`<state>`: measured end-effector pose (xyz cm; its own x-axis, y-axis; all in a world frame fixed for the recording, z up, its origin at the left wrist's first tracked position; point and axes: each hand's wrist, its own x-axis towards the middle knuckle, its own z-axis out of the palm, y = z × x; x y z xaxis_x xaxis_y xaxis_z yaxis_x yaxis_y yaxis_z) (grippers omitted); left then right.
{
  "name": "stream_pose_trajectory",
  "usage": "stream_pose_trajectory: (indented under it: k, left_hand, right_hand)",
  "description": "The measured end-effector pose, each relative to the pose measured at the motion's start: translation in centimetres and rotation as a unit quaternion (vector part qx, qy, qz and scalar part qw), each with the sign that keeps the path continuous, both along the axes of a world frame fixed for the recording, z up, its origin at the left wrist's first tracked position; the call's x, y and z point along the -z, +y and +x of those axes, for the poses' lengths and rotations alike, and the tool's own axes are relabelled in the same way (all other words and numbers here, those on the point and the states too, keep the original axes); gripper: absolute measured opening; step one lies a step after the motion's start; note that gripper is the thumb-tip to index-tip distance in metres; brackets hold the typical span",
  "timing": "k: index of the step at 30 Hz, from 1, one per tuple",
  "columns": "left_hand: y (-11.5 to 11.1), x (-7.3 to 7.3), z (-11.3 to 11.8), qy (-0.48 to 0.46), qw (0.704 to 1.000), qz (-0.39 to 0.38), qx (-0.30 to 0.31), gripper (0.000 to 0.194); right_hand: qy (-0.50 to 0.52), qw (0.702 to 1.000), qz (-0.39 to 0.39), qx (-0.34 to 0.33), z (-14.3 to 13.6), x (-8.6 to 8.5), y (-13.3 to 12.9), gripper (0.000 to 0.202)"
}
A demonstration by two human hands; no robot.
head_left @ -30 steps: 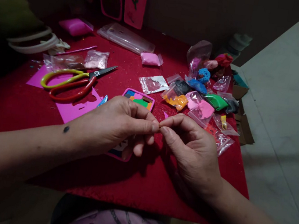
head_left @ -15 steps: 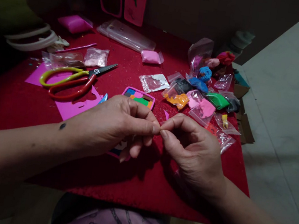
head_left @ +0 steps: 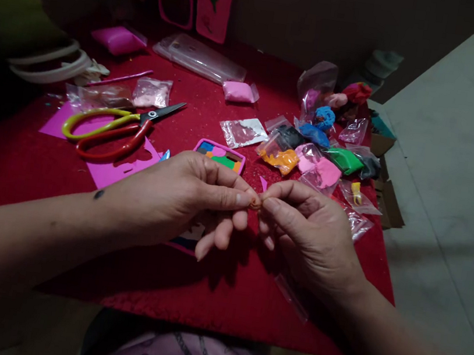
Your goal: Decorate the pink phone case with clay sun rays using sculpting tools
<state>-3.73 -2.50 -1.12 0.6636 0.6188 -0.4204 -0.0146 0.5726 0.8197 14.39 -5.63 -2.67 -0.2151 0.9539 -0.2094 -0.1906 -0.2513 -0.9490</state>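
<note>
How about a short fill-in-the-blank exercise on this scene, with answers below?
1. The left hand and right hand pinch a brownish piece between fingers and ____.
2. The scissors have one red handle and one ____ one.
3. The tablecloth is ____.
4. The multicoloured panel, partly hidden by the left hand, has a ____ rim.

Missing words: thumbs; yellow; red; pink.

One head-worn camera looks forward and down, close above the red table [head_left: 219,301].
</note>
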Motion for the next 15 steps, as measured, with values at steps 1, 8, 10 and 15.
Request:
stream_pose_trajectory:
  k: [1, 8, 10, 15]
  left_hand:
    - [0.03, 0.11, 0.02, -0.005, 1.0, 0.0, 0.002, 0.024]
    - [0.09, 0.37, 0.26, -0.016, 1.0, -0.005, 0.001, 0.021]
    - [0.09, 0.33, 0.23, -0.014, 1.0, -0.008, -0.004, 0.019]
    - [0.05, 0.37, 0.04, -0.005, 1.0, -0.016, -0.009, 0.016]
  right_hand:
    - [-0.005, 1.0, 0.002, 0.002, 0.01, 0.03, 0.01, 0.013]
    - [-0.051, 0.998, 0.031, 0.021, -0.04, -0.09, -0.09, 0.011]
    - [-0.083, 0.994, 0.064, 0.022, -0.08, -0.16, -0.25, 0.009]
    - [-0.2, 0.956, 0.213, 0.012, 0.06, -0.02, -0.77, 0.001]
